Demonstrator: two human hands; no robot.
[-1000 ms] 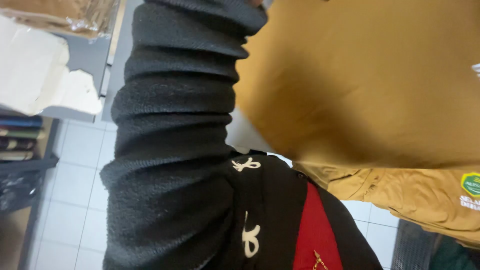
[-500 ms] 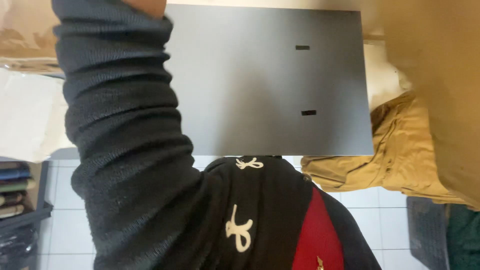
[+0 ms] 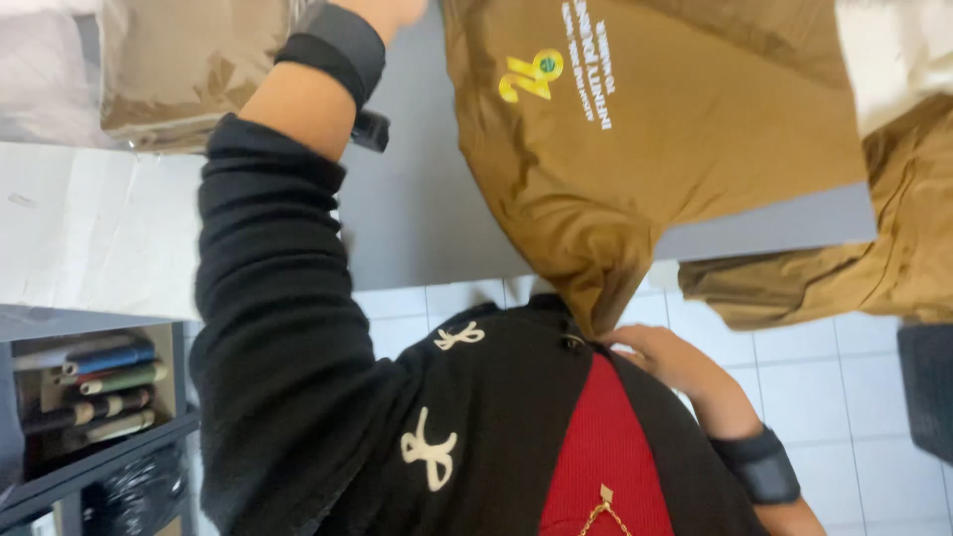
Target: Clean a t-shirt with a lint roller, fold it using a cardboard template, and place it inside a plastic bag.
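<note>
A brown T-shirt [image 3: 635,129] with a yellow print is being spread over the grey table [image 3: 427,218], its lower edge hanging off the near rim toward six o'clock. That hanging hem is pinched by the right hand [image 3: 660,357], closed on the cloth close against the body, a dark band on the wrist. The left hand [image 3: 392,12] is stretched toward twelve o'clock to the far end of the shirt; it is cut off by the top edge of the picture, so whether it grips the cloth cannot be told, though it probably does. The step in hand looks like laying the garment flat; the next move would call for an even pull from both ends, so that the shirt lies smooth on the board.

At three o'clock a heap of like brown garments [image 3: 854,268] hangs over the table edge and crowds the free surface. At eleven o'clock a bagged brown bundle [image 3: 189,69] lies beside white paper [image 3: 99,228]. At eight o'clock a shelf of books [image 3: 94,387] stands over the white tiled floor [image 3: 844,397].
</note>
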